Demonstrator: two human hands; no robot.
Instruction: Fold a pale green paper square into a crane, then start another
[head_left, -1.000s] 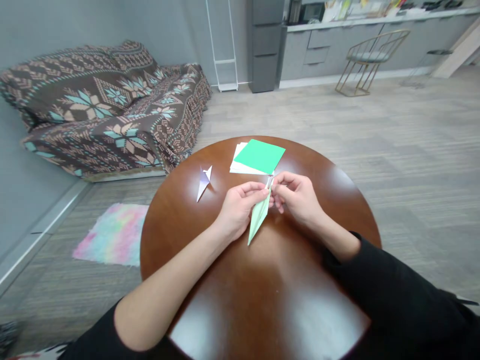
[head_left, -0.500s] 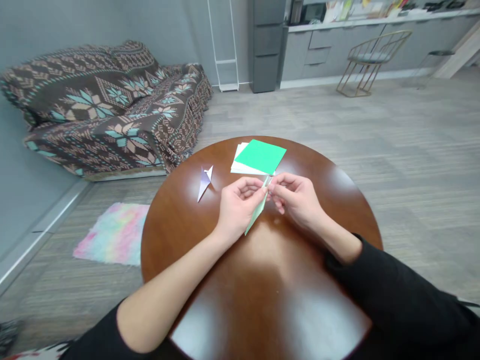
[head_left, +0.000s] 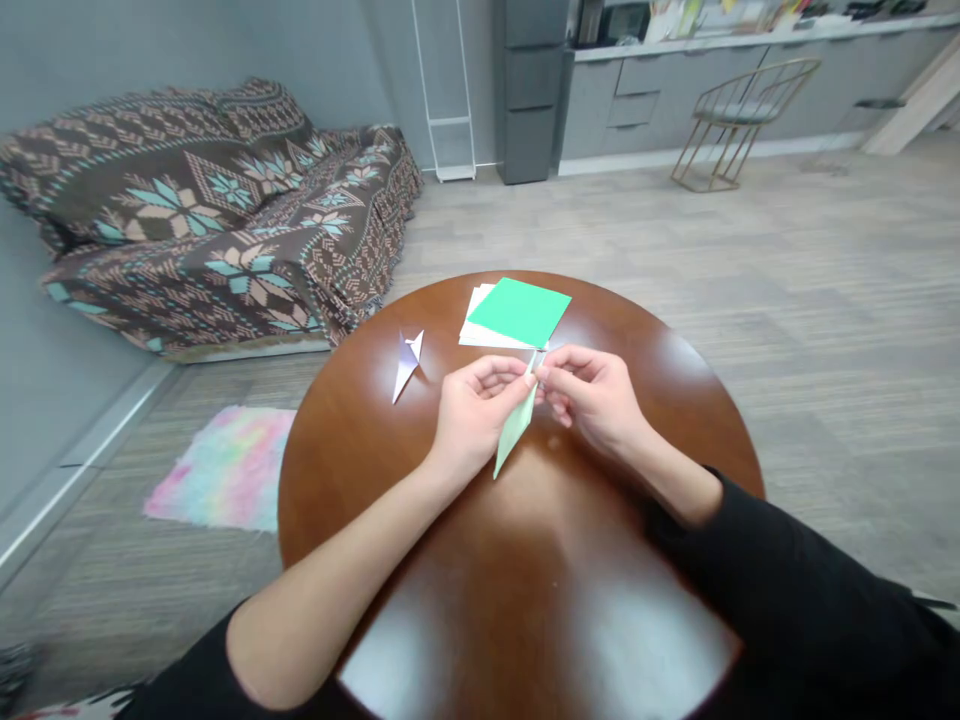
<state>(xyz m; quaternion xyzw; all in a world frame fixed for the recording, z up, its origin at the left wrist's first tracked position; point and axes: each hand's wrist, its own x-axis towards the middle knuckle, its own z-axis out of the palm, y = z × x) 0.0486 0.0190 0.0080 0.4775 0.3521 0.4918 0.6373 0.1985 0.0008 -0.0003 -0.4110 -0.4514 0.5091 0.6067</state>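
A narrow folded piece of pale green paper (head_left: 516, 432) is held above the round brown table (head_left: 420, 560), its pointed end hanging toward me. My left hand (head_left: 474, 415) pinches its upper part from the left. My right hand (head_left: 592, 395) pinches the top tip from the right, fingertips almost meeting the left thumb. Just beyond the hands lies a small stack of square sheets (head_left: 517, 312), green on top and white beneath. A finished white and lilac folded paper figure (head_left: 407, 362) rests on the table to the left.
A sofa under a patterned brown and teal throw (head_left: 210, 210) stands at the left. A pastel rug (head_left: 225, 468) lies on the floor beside the table. A gold wire chair (head_left: 739, 115), grey cabinets and a white ladder frame (head_left: 446, 95) line the far wall.
The folded green paper has tilted slightly between my fingers, showing its flat side, then its edge, then more of its face again. Both hands stay in the same spot.
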